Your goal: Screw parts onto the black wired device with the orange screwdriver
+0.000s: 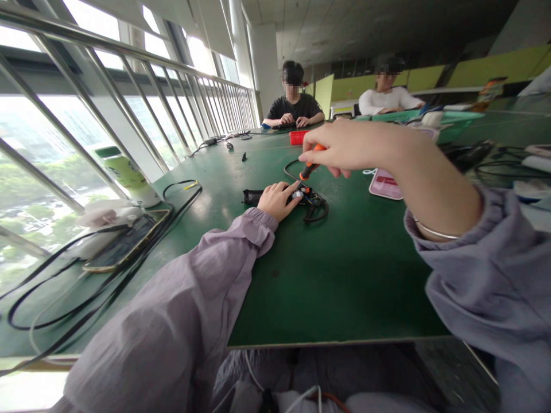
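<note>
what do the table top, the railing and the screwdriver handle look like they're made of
Table top: probably coated board, semi-gloss green, from its soft reflections and thin, pale edge.
Railing: polished metal, likely stainless steel, given its silvery, mirror-like highlights.
Screwdriver handle: likely plastic, perhaps part rubber, judging by its moulded orange and black sections.

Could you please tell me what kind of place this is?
It looks like a shared workroom, perhaps an electronics assembly or repair space. The right hand holds a screwdriver at a black device with exposed wires, and two other people sit farther along the large green table.
</note>
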Tool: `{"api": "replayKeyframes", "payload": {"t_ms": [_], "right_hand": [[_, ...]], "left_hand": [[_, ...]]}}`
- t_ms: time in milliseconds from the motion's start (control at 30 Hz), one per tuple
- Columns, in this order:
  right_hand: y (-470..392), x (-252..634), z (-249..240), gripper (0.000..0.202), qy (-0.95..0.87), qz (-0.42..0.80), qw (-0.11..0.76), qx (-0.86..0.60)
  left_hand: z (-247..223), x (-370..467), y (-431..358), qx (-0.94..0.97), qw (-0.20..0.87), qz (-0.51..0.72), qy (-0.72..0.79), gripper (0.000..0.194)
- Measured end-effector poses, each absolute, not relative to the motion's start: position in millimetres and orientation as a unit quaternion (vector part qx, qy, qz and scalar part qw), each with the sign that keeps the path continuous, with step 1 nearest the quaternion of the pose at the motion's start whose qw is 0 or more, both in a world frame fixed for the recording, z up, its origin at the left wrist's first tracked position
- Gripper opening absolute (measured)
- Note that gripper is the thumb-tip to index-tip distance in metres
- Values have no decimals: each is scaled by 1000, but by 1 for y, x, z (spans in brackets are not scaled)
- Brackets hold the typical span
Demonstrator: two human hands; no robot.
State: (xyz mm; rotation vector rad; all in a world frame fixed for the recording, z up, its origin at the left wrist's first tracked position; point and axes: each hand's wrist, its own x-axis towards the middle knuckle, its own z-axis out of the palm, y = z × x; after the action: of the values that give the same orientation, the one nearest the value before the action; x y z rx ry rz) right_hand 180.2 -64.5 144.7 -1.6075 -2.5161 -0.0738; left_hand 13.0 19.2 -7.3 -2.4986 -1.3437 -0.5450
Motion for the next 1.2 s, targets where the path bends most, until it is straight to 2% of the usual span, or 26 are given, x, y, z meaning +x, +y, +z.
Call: {"api": "replayKeyframes", "payload": {"t_ms": [133, 267, 400, 700, 800, 967, 1200], "right_hand": [[-63, 176, 143, 43, -843, -38, 82, -530], [-63, 177, 142, 33, -849, -65, 121, -510], [-64, 182, 143, 33, -857, -94, 130, -490], [-69, 179, 146, 33, -850, -19, 61, -524], [-72, 179, 147, 28, -854, -58, 89, -510], [-75, 180, 148, 31, -853, -109, 114, -497], [-73, 177, 147, 33, -850, -4, 59, -523]], "left_hand": [[-7, 13, 19, -859, 123, -188, -459, 49], [-8, 12, 20, -861, 127, -189, -456, 50], [-8, 12, 20, -861, 130, -188, -454, 54], [-6, 13, 19, -860, 129, -180, -460, 50], [-5, 13, 18, -860, 125, -179, -461, 50], [-6, 13, 17, -860, 122, -181, -461, 49], [-4, 14, 16, -859, 121, -179, -464, 49]]}}
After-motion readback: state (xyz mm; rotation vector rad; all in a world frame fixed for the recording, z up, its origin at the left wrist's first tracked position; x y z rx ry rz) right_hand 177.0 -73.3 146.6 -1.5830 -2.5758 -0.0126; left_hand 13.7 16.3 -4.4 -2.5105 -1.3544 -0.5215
